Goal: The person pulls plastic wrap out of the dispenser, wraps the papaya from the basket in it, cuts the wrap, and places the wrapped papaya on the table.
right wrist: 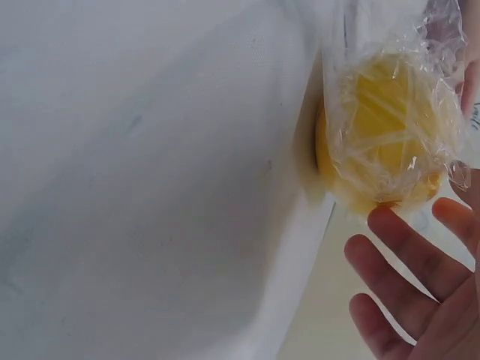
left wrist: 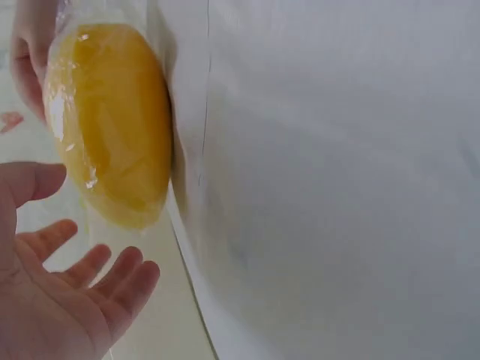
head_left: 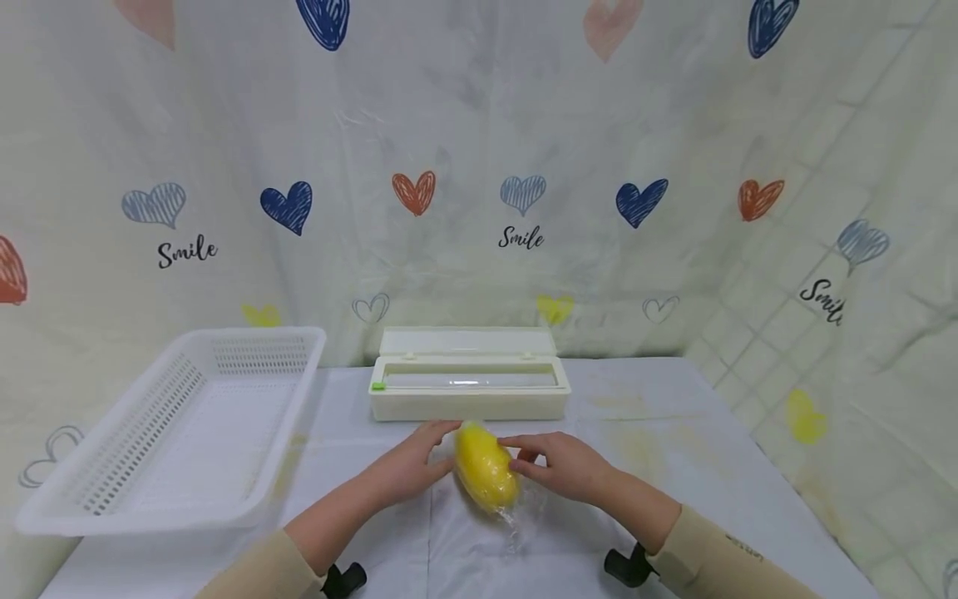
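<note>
A yellow oval fruit (head_left: 485, 467) wrapped in clear plastic film lies on the white-covered table. Loose film (right wrist: 442, 45) bunches at one end, and its tail points toward the person in the head view. On the fruit's left, my left hand (head_left: 410, 462) has its fingers spread; the thumb tip is close to the wrapped side in the left wrist view. From the other side my right hand (head_left: 563, 466) reaches over, fingertips right at the fruit's surface. Several spread fingers of that hand show below the fruit in the right wrist view.
Behind the fruit stands a white cling film dispenser (head_left: 470, 406) with its lid raised and a green slider at its left end. A white perforated basket (head_left: 262, 466) occupies the table's left side. A curtain printed with hearts (head_left: 464, 108) hangs at the back.
</note>
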Demonstrator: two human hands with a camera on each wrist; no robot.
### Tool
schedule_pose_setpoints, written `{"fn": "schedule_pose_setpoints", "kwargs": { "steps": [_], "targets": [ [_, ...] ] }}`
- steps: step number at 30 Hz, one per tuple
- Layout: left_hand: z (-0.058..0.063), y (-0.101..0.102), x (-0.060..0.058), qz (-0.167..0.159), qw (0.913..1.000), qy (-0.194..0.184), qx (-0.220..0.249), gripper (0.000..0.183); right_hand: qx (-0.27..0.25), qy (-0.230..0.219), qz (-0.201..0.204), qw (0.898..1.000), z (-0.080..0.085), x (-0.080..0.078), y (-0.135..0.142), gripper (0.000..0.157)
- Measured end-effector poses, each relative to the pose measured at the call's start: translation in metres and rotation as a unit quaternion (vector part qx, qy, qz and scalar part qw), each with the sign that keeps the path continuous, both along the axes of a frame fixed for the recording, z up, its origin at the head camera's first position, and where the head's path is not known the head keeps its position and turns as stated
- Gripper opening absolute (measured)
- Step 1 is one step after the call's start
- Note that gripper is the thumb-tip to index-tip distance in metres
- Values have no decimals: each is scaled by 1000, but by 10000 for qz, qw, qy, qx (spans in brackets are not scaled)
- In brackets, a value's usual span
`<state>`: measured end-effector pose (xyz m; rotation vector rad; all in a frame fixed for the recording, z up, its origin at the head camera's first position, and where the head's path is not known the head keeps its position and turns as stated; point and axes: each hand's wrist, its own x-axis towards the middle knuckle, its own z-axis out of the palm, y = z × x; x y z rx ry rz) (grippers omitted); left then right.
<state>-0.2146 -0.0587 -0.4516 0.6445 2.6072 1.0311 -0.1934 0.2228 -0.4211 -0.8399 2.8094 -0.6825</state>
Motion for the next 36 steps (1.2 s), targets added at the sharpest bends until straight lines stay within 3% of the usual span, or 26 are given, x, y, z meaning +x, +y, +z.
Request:
{"fn": "schedule_pose_setpoints", "kwargs": {
  "steps": [4, 9, 12, 20, 24, 30, 36],
  "targets": [
    [-3, -1, 13, 132, 9990, -320, 280, 60, -13, -473, -48, 9989, -2, -3, 3, 55],
    [-4, 5, 24, -60, 9943, -726, 773, 59, -114, -1153, -180, 9931, -8, -9, 4, 63],
    [-5, 10, 25, -93, 9929, -774, 898, 58, -303, -1301, -261, 9907, -12, -9, 3, 64],
    [-7, 20, 16, -320, 9953, -465, 792, 61, -726, -1553, -914, 9809, -21, 3, -5, 68],
    [-4, 23, 14, -328, 9953, -529, 748, 61, -743, -1599, -1119, 9779, -21, 8, -7, 69],
    [-3, 26, 16, -60, 9939, -613, 913, 63, -602, -1406, -1164, 9814, -21, 10, -5, 69],
    [-6, 20, 20, 109, 9933, -459, 1057, 38, -348, -980, -1164, 9877, -17, 11, -4, 68]
  ]
}}
